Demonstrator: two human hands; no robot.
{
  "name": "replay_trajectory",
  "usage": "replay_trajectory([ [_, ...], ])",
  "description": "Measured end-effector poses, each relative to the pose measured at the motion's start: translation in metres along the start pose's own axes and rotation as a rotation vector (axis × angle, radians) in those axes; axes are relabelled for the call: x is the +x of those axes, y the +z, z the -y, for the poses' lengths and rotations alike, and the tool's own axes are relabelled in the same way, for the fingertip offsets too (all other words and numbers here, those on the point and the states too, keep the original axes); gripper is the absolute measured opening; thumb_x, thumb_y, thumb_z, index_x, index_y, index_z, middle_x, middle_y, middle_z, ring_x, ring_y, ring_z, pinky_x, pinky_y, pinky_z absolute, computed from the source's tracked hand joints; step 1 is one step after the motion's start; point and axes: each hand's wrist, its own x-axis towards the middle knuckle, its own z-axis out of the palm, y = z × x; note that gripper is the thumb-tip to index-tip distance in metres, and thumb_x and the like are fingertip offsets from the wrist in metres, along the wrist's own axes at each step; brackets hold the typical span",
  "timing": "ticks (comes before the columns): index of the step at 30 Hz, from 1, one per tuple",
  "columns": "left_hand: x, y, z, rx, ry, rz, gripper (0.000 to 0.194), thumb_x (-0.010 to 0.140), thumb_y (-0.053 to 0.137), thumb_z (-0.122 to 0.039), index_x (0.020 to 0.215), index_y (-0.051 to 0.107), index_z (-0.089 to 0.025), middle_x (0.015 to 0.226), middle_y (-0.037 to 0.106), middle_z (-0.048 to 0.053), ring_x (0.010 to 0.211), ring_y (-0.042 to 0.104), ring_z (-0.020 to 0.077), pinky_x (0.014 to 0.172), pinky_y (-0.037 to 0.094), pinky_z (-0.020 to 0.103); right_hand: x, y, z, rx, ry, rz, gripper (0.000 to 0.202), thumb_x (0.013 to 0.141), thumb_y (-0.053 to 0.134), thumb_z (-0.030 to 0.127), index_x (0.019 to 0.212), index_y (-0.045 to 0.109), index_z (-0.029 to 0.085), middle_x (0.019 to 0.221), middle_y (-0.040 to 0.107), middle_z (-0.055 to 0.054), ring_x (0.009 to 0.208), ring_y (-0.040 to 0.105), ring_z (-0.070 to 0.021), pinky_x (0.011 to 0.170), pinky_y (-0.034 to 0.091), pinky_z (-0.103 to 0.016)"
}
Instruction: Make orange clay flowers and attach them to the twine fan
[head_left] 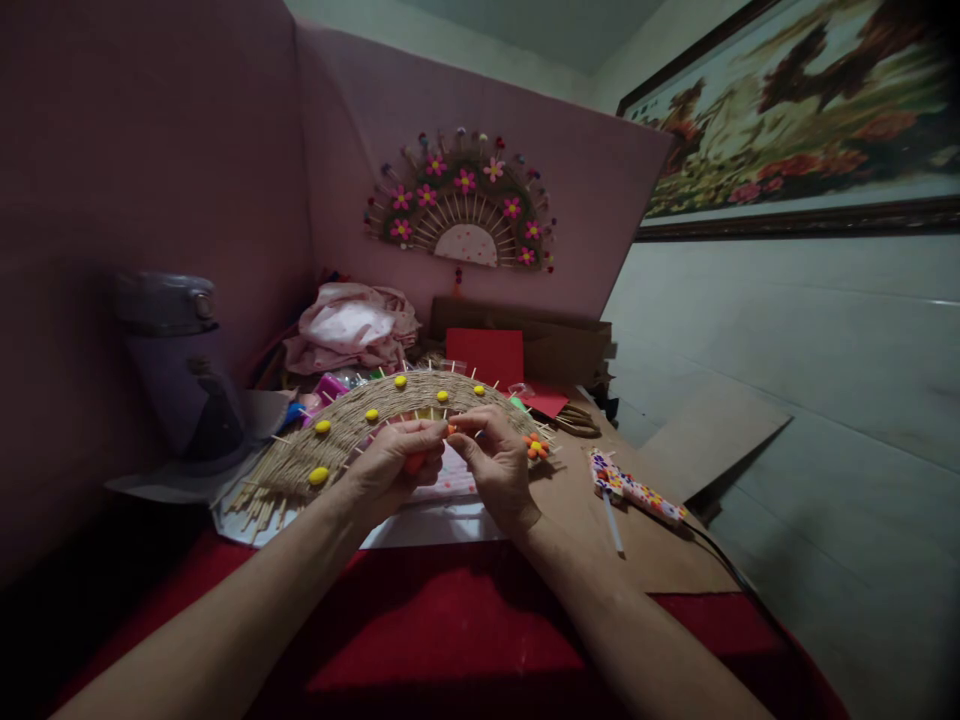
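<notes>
My left hand [405, 452] and my right hand [493, 462] meet fingertip to fingertip in front of the fan. Pinched between them is a small orange piece [451, 429], mostly covered by the fingers. More orange [414, 462] shows under the curled fingers of my left hand. Behind both hands lies a fan [352, 440] of twine woven over thin sticks, with several yellow oval dots [322, 427] along its band. An orange flower with a yellow centre [535, 447] sits at its right end. My wrists hide part of the fan's pale base [450, 475].
A flower-patterned glue gun [637, 490] rests on brown cardboard [660, 570] at right, its cord trailing off. Scissors [577, 420] lie behind it. A tumbler [184, 370] stands left, near bundled pink cloth [352, 325]. A finished flowered fan [465, 190] hangs on the pink panel.
</notes>
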Motion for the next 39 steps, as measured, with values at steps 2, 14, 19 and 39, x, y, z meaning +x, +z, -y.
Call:
replay_trajectory([
  [2,0.0003,-0.0002,0.0004,-0.009,0.0,-0.019,0.025,0.067,0.074,-0.027,0.063,0.055,-0.012,0.046,0.038,-0.006,0.042,0.03,0.0037,0.04,0.022,0.016,0.0003,0.0005,-0.0014,0.021,-0.016,-0.01,0.001,0.079,0.065,0.022,0.079,0.066,0.022,0.078,0.055,-0.001,0.077,0.053,-0.0146,0.067,0.044,-0.028],
  [14,0.001,0.0003,0.0015,-0.004,0.05,-0.056,0.031,0.067,0.075,-0.037,0.064,0.058,-0.012,0.045,0.037,-0.007,0.041,0.03,0.0033,0.039,0.023,0.016,0.0004,0.0008,0.0003,0.014,-0.006,-0.012,0.002,0.079,0.065,0.022,0.08,0.067,0.023,0.08,0.055,-0.001,0.078,0.053,-0.015,0.064,0.044,-0.027],
  [19,0.0009,0.0,0.0002,-0.036,0.028,-0.126,0.021,0.07,0.073,-0.027,0.078,0.064,-0.01,0.051,0.048,-0.003,0.043,0.042,0.0049,0.038,0.028,0.015,0.0006,0.0013,-0.002,0.002,-0.008,-0.049,0.001,0.08,0.065,0.022,0.078,0.065,0.022,0.08,0.056,-0.001,0.079,0.054,-0.0147,0.066,0.044,-0.027],
  [39,-0.0014,0.0007,-0.0009,0.08,0.02,-0.078,0.035,0.067,0.073,-0.04,0.061,0.052,-0.014,0.043,0.039,-0.007,0.035,0.027,0.0023,0.036,0.016,0.016,-0.0012,0.0009,-0.0001,-0.047,0.008,0.007,0.003,0.08,0.064,0.024,0.081,0.066,0.022,0.081,0.055,-0.001,0.077,0.053,-0.0143,0.063,0.043,-0.026],
])
